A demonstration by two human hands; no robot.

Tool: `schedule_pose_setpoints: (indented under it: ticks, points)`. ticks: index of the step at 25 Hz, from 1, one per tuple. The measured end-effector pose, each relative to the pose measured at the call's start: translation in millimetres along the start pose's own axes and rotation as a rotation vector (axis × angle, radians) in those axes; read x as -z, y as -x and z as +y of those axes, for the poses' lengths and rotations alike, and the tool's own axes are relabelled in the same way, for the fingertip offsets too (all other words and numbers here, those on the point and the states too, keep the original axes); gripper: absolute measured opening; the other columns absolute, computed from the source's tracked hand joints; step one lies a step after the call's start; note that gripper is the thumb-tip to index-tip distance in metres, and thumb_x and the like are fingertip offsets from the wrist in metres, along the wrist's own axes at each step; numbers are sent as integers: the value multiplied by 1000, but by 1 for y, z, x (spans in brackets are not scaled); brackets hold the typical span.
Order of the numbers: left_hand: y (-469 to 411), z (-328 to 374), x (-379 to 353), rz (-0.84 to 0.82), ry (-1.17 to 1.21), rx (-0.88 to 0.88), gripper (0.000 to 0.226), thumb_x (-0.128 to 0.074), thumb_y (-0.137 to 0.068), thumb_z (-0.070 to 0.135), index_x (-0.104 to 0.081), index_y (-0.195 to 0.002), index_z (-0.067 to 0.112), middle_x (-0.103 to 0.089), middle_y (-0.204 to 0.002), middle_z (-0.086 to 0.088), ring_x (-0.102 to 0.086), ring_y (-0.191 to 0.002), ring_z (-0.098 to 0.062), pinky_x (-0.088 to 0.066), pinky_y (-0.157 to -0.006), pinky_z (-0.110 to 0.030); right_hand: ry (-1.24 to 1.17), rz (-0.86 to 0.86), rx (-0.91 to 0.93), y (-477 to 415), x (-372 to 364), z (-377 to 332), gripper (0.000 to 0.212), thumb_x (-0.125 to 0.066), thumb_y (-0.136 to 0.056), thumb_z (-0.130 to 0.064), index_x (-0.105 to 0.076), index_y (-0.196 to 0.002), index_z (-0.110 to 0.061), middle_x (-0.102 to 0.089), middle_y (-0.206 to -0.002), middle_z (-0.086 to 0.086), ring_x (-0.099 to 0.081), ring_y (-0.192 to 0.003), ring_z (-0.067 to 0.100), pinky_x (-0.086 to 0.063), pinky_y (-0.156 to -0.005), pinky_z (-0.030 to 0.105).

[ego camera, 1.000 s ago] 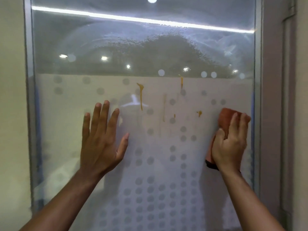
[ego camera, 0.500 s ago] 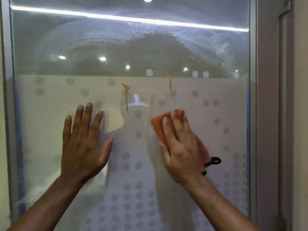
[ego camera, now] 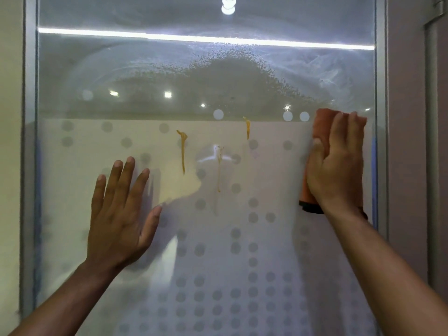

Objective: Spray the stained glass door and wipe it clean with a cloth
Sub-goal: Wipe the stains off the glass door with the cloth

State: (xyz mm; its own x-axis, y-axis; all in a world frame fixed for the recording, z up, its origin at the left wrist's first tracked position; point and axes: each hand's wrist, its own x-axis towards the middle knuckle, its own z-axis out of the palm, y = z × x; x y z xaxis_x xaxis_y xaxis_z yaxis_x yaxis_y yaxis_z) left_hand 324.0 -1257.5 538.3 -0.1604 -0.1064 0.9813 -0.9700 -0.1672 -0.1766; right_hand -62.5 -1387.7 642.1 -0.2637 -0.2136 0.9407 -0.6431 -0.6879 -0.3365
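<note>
Evidently sprayed, the glass door (ego camera: 242, 69) keeps three yellow drips (ego camera: 182, 149); right hand (ego camera: 335, 163) flattens the cloth (ego camera: 320, 127), left hand (ego camera: 121, 214) spread.

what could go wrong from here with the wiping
The orange cloth under the right hand sits at the glass door's right edge, beside the brown drips, so they may be missed or smeared sideways. The left hand, flat on wet glass, may leave prints.
</note>
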Motion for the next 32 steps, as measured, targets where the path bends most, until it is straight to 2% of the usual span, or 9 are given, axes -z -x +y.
schedule_pose_setpoints:
  ticks: [7, 13, 16, 19, 22, 24, 26, 30, 32]
  points:
    - [0, 2, 0, -4, 0, 18, 79, -31, -111, 58, -34, -170, 5, -19, -183, -19, -16, -171, -40, -20, -135, -68, -78, -146, 502, 92, -39, -59, 63, -60, -101, -15, -44, -162, -5, -31, -174, 20, -23, -164, 44, -29, -132, 55]
    - [0, 1, 1, -15, 9, 15, 77, -30, -112, 57, -30, -172, 7, -17, -184, -19, -15, -172, -39, -20, -134, -70, -4, -318, 912, 147, -49, -63, 59, -58, -105, -8, -47, -162, -19, -31, -177, 8, -17, -167, 37, -34, -128, 57]
    - [0, -1, 0, -15, 14, 8, 77, -30, -112, 57, -28, -172, 10, -16, -184, -18, -14, -172, -38, -19, -135, -68, 41, -243, 793, 124, -37, -45, 63, -57, -102, -2, -47, -162, -19, -32, -175, 10, -26, -164, 37, -35, -126, 60]
    - [2, -2, -3, -13, 15, 3, 76, -34, -111, 55, -27, -173, 11, -15, -185, -17, -13, -172, -37, -16, -137, -64, 56, -54, 352, 86, -24, -19, 60, -57, -102, -10, -48, -160, -10, -36, -172, 21, -36, -159, 45, -38, -124, 62]
    - [3, -3, -4, -18, 5, -9, 78, -42, -108, 51, -25, -174, 11, -13, -185, -17, -12, -172, -39, -16, -137, -64, -24, 58, 20, 58, -17, -8, 61, -52, -107, -22, -39, -165, -8, -27, -176, 21, -24, -164, 40, -34, -128, 62]
    - [3, -4, -4, -21, 8, -10, 79, -43, -108, 50, -24, -174, 12, -12, -185, -17, -12, -172, -39, -17, -137, -66, -67, 77, -61, 56, -22, -28, 64, -48, -106, -26, -35, -167, -11, -24, -177, 18, -19, -166, 36, -34, -128, 60]
    - [3, -4, -6, -14, 15, -14, 78, -40, -109, 52, -24, -174, 13, -12, -185, -17, -13, -172, -39, -18, -136, -66, -34, 64, 33, 70, -33, -57, 63, -51, -106, -25, -39, -165, -9, -27, -176, 19, -24, -165, 38, -40, -125, 57]
    - [2, -5, -6, -6, 20, -13, 77, -37, -110, 53, -25, -174, 13, -13, -185, -16, -14, -172, -38, -18, -136, -66, 12, -151, 519, 143, -52, -88, 63, -62, -98, -8, -48, -160, -7, -31, -174, 18, -27, -162, 45, -41, -124, 58]
    - [3, -5, -5, -8, 25, -19, 77, -36, -110, 54, -26, -174, 13, -13, -185, -16, -14, -172, -38, -17, -136, -65, 34, -232, 695, 179, -53, -81, 58, -55, -102, -6, -50, -159, -12, -32, -175, 13, -26, -163, 44, -41, -123, 59]
